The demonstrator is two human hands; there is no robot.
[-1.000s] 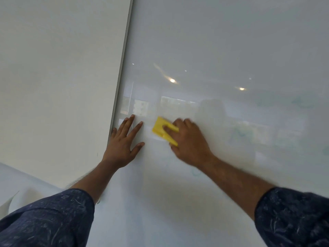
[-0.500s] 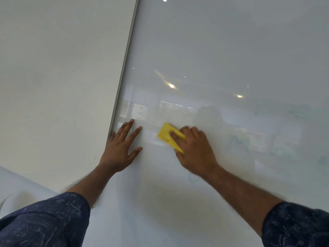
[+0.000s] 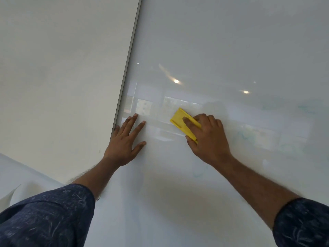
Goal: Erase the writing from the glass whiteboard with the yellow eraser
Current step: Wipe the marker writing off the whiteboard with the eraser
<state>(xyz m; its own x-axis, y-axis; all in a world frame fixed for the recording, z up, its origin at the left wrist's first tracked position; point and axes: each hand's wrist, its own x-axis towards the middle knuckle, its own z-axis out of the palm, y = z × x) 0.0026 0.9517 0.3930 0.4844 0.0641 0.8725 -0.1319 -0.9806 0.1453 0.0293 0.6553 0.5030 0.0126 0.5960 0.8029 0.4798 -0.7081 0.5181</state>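
While the right hand (image 3: 208,138) grips the yellow eraser (image 3: 185,124) near the glass whiteboard (image 3: 222,41) left edge and the left hand (image 3: 124,141) lies open, faint green marks (image 3: 243,136) farther right could get missed.

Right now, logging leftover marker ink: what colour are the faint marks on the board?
Faint teal-green marks, seen in the head view.
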